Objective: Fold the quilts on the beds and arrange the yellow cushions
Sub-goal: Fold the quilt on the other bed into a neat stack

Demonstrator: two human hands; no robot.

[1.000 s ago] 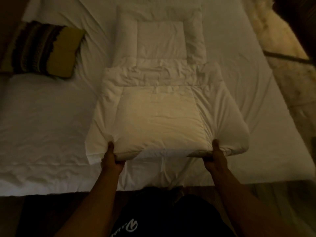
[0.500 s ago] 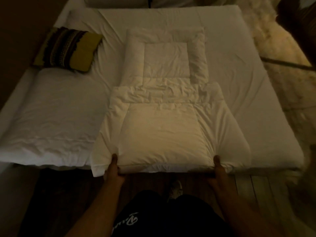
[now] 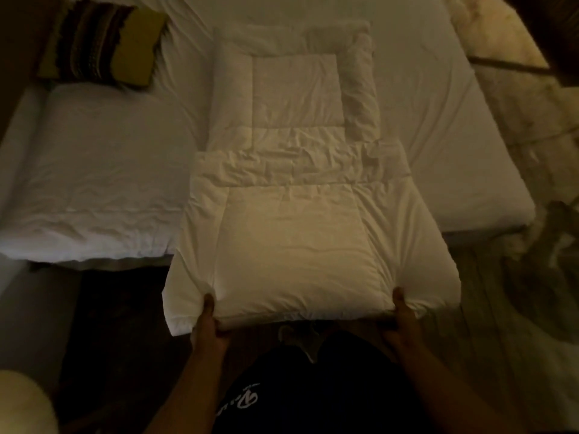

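A white quilt (image 3: pixel 294 195), folded into a long narrow strip, runs down the middle of the bed (image 3: pixel 438 126). Its near end hangs past the bed's foot, lifted off the mattress. My left hand (image 3: pixel 208 324) grips the near left corner, thumb on top. My right hand (image 3: pixel 402 317) grips the near right corner the same way. A yellow cushion (image 3: pixel 106 42) with a dark striped band lies flat at the bed's far left.
A second white folded quilt or pad (image 3: pixel 94 173) lies on the bed's left side. Dark wooden floor (image 3: pixel 119 333) is below the bed's foot. A pale shaggy rug (image 3: pixel 513 98) covers the floor to the right. My dark trousers (image 3: pixel 313 396) fill the bottom centre.
Both hands have pulled the quilt's near end toward me, from over the mattress to past the bed's foot. The grip on both corners is unchanged.
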